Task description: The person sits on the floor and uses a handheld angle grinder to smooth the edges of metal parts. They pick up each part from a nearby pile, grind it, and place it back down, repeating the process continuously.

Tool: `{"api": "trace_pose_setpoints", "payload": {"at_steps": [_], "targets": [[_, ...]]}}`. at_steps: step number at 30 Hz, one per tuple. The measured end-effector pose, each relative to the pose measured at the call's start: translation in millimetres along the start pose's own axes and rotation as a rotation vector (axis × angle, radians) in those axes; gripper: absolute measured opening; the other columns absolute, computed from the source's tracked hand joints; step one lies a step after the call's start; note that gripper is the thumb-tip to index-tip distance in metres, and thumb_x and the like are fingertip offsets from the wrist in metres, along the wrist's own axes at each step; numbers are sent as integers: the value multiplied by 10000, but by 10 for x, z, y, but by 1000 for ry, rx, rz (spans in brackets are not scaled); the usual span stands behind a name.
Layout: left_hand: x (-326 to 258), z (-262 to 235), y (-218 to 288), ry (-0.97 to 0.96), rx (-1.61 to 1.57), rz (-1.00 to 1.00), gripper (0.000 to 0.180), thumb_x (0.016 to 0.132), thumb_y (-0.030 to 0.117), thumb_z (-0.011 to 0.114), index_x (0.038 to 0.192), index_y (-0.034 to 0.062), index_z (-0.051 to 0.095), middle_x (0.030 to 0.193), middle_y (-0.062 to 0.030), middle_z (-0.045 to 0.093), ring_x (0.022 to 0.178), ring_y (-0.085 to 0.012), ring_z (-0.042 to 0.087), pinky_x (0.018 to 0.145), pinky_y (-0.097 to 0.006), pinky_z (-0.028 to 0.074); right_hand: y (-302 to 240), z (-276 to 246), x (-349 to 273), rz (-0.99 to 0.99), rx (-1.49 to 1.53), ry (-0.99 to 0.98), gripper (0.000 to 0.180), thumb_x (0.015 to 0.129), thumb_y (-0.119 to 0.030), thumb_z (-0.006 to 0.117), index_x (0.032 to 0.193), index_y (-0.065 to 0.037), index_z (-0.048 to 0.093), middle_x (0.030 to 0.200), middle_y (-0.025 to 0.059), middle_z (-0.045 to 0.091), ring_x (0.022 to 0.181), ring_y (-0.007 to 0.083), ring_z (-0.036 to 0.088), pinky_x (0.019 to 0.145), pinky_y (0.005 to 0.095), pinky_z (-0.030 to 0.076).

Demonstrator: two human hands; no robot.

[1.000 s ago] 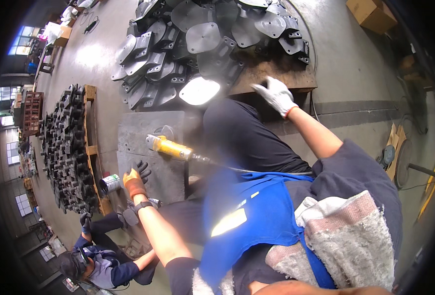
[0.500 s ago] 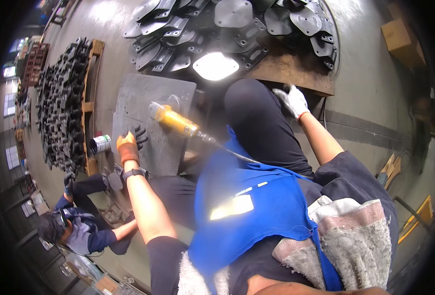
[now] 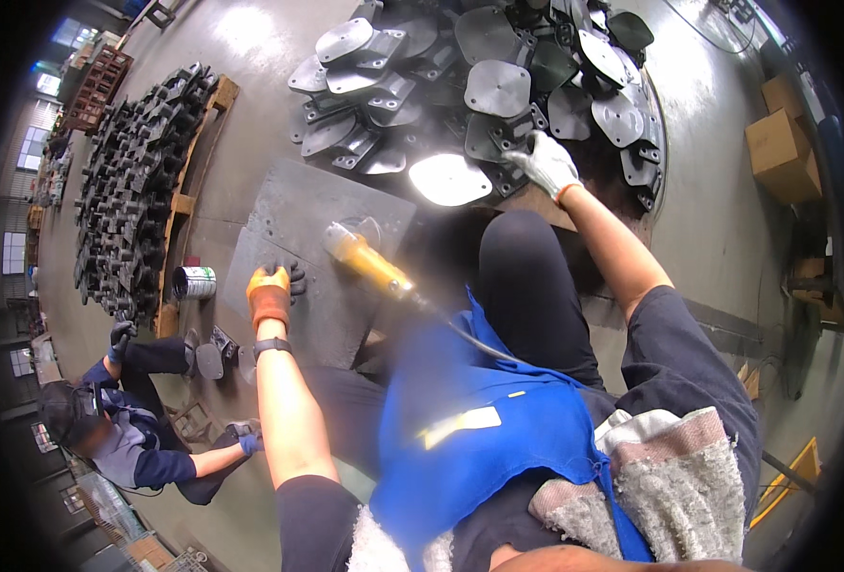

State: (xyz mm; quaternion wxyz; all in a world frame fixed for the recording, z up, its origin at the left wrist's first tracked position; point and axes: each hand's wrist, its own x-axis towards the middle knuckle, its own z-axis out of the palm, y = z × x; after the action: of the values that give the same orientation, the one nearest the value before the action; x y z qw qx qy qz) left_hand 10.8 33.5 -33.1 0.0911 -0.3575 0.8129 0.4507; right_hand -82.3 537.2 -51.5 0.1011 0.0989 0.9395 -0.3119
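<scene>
My right hand (image 3: 546,166), in a white glove with an orange cuff, reaches to the near edge of a heap of dark metal brackets (image 3: 498,88) with rounded flat plates. Its thumb and fingers are apart, the fingertips at a bracket's arm; whether they touch it I cannot tell. Over the left edge of a grey metal board (image 3: 284,214) is my left hand (image 3: 274,289), in an orange and dark glove. Its fingers are curled in, and nothing shows in them. A yellow angle grinder (image 3: 374,264) lies on the board, its cord running toward my blue apron (image 3: 498,419).
A pallet (image 3: 182,205) of stacked dark metal parts stands to the left, a can (image 3: 194,282) near it. A co-worker (image 3: 145,434) sits at lower left. Cardboard boxes (image 3: 782,153) stand at right. A yellow frame (image 3: 789,481) is at lower right.
My right hand has moved from beside my knee up and forward to the bracket heap. My left hand's fingers, spread before, are now curled. The view has shifted; the grinder still lies on the board.
</scene>
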Motion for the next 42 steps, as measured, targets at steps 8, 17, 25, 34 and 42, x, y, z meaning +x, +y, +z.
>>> {"api": "trace_pose_setpoints", "payload": {"at_steps": [8,17,25,34,42], "targets": [[585,-61,-555,171,366,42,398,960,291,607,1200,-21,666,945,-120,787,758,-229,766,691,-342,583,604,399,335,63,-195,31,890,807,-628,770,1412,-20,532,1367,257,614,1267,381,603,1076,454,474],[18,26,-2,145,365,68,274,963,223,622,1113,17,720,893,-73,777,671,-158,711,632,-316,569,256,-41,999,-114,-281,54,1151,695,-669,837,1519,-1,391,1535,235,435,1342,411,538,1089,480,477],[122,-19,-126,74,230,14,293,981,246,627,1186,47,694,879,-53,752,647,-168,709,601,-309,555,170,-141,2222,170,33,-85,1110,772,-828,666,1353,115,581,1391,334,579,1350,377,555,1108,417,438],[414,-87,-437,9,202,-93,413,971,357,675,1254,55,680,955,-51,753,718,-174,713,616,-316,555,923,37,2813,209,547,-97,498,1004,-414,610,1352,-64,679,1257,164,708,833,242,666,780,386,536],[140,-148,-211,-5,329,-23,415,963,379,677,1202,42,714,933,-77,763,721,-163,689,639,-336,557,-134,-380,1969,-260,96,-287,431,823,-88,722,1242,-186,757,1111,116,763,941,209,737,857,339,582]]}}
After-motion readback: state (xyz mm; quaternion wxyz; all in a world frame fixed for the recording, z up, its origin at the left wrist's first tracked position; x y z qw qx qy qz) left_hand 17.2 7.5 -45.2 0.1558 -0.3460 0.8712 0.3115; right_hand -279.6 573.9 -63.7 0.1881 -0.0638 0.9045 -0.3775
